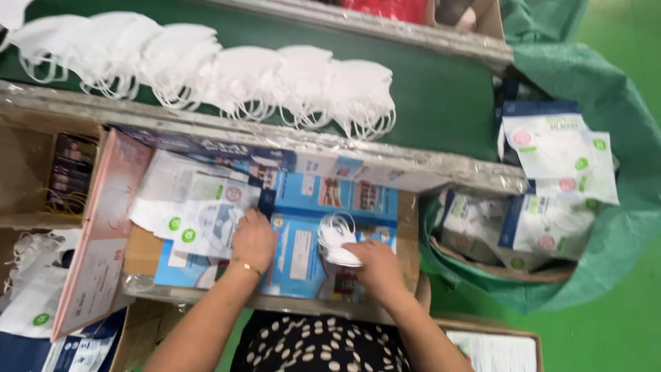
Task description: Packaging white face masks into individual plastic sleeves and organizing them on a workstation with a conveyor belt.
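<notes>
Gripping a folded white mask (pixel 337 238) in the right hand (pixel 375 265) at lower centre, left hand (pixel 253 238) pinching an empty pouch (pixel 206 220); bagging barely started, masks (pixel 227 79) still lining the belt (pixel 441 96) upper left.

Two hands at the bench: left hand (pixel 253 240), right hand (pixel 375 265). White masks (pixel 206 65) in the conveyor row: roughly eight, overlapping, exact count unclear. One bracelet (pixel 246 266).
</notes>
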